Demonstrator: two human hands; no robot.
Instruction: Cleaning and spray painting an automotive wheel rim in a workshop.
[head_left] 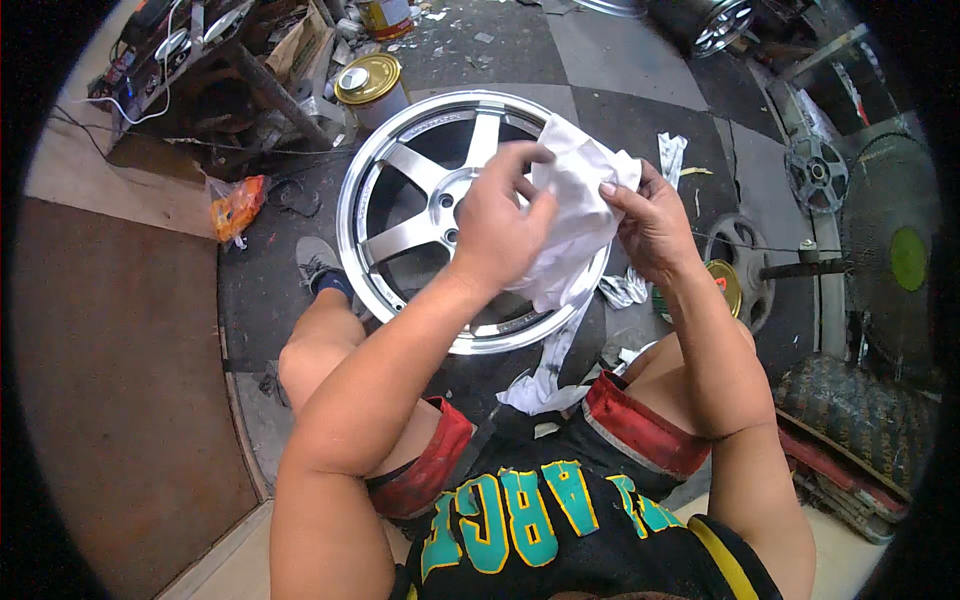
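A silver multi-spoke alloy wheel rim (412, 167) lies face up on the floor in front of me, between my legs. Over its right side hangs a white cloth (582, 205), partly folded and creased. My right hand (652, 222) pinches the cloth's right edge between thumb and fingers. My left hand (503, 218) is at the cloth's left edge, above the rim's centre, its fingers curved with a gap between thumb and fingers. Whether the left fingertips touch the cloth is hard to see. Part of the rim is hidden by the cloth and my left hand.
Used white rags (545, 392) lie near my legs and right of the rim. A gold-lidded can (368, 82) stands behind it. An orange plastic bag (238, 207) lies left, by a brown board (120, 380). A grey wheel-shaped part (740, 265) and a mesh fan guard (885, 240) stand right.
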